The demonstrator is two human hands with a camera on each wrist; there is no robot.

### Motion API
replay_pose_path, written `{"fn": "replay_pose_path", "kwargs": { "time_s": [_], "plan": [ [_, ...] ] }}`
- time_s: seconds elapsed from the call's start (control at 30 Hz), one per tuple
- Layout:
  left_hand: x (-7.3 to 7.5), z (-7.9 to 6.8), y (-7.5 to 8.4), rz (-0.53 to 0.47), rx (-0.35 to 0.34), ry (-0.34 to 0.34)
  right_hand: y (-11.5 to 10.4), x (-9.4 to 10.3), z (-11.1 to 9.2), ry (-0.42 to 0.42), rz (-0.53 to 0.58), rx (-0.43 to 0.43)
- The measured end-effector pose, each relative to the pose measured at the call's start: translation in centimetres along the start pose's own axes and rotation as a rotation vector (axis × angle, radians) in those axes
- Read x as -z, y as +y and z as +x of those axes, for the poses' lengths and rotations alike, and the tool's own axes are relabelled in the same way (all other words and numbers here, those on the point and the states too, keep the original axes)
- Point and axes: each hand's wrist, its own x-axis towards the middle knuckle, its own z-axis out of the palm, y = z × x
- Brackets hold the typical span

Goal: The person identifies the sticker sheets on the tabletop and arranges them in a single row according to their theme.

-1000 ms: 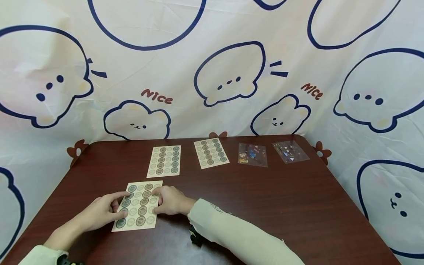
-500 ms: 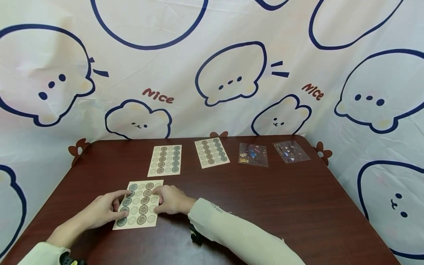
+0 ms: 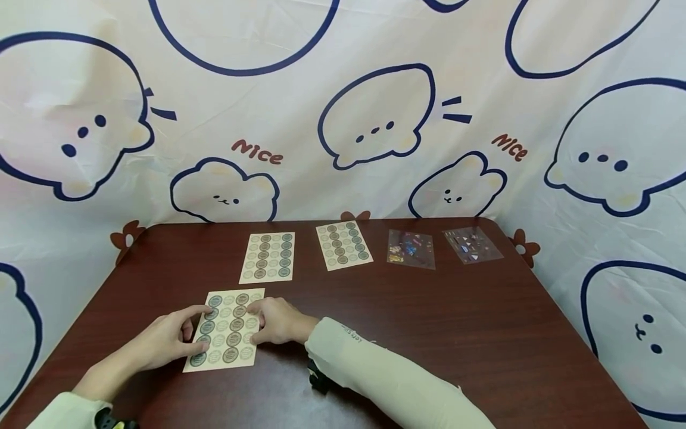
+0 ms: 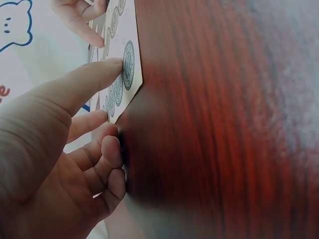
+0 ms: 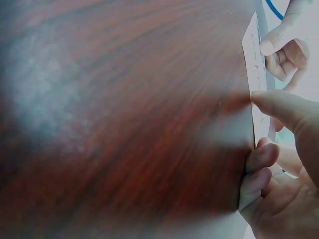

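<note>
A cream sheet of round stickers (image 3: 225, 333) lies flat on the dark brown table, nearest the person. On its left edge rest the thumb and index fingertips of my left hand (image 3: 165, 341); the left wrist view shows the other fingers of this hand (image 4: 75, 139) loosely bent against the tabletop. My right hand (image 3: 281, 322) touches the sheet's right edge with thumb and index finger. In the right wrist view, the thumb of the right hand (image 5: 289, 149) sits at the paper's edge and the remaining fingers bend onto the table.
Two more sticker sheets, one at the back left (image 3: 268, 257) and a tilted one (image 3: 344, 245), lie farther off. To their right are a clear bag with colourful small pieces (image 3: 411, 249) and another clear bag (image 3: 473, 245). A patterned cloth (image 3: 300, 119) hangs behind the table (image 3: 429, 333).
The head view has shifted very slightly. Both hands stay on the sheet's edges, and the sheet has not visibly moved on the table.
</note>
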Motion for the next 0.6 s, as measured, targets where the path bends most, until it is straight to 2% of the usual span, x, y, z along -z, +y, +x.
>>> {"fn": "replay_pose_path", "kwargs": {
  "time_s": [0.6],
  "plan": [
    [0.11,0.04,-0.07,-0.038,0.020,-0.023,0.23,0.01,-0.08,-0.018,0.040,0.014]
  ]
}}
